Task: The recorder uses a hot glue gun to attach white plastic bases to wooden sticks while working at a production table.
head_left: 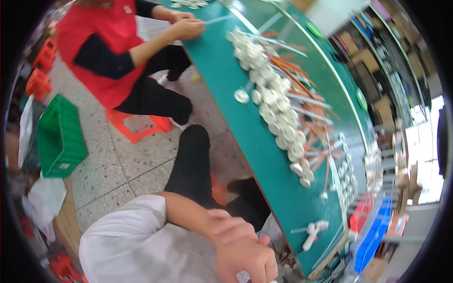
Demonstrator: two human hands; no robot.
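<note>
At the bottom centre, the wearer's bare hands overlap, away from the table: the upper hand point(232, 229) lies blurred across the curled lower hand point(248, 262). I cannot tell whether either holds anything. Lower right on the green table point(219, 78), a white glue gun point(313, 234) lies near them, seemingly for easy reach. White round heads point(270, 96) heap together at upper centre, stems point(287, 67) pointing right, perhaps against tangling. At the top, a co-worker's hands point(188, 29) steady a pale stick point(220, 20).

Green bench point(239, 123) is carrying heaped white discs point(270, 96) at 2 o'clock; white gun-shaped tool point(312, 232) is lying at 5.
</note>
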